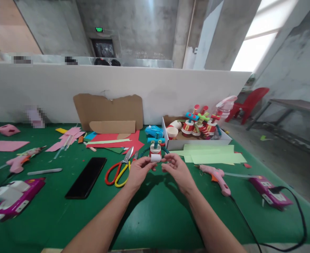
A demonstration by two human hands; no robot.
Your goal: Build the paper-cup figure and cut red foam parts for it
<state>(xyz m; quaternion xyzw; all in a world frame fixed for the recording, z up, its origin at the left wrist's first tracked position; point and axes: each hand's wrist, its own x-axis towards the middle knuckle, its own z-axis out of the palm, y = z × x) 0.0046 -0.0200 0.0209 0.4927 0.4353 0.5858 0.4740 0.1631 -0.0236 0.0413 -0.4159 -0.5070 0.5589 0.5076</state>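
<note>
A small curled piece of white paper [155, 158] is held low over the green table. My left hand [141, 170] pinches its left end, fingers closed. At the right end, the bent fingertips of my right hand [178, 171] close in on the paper's edge. Just behind stands a paper-cup robot figure [155, 143] with a blue tube head, stuck-on eyes and dark coiled arms; the paper and my fingers hide its lower part. Scissors [122, 168] with one red and one yellow handle lie open beside my left hand.
A white box [197, 144] holds several similar figures and cups. Pale green paper [213, 153], a pink glue gun [215, 175] and a purple power strip [271, 192] lie right. Left are a black phone [86, 178], red paper [110, 140] and another glue gun [19, 161]. Cardboard [109, 109] stands behind.
</note>
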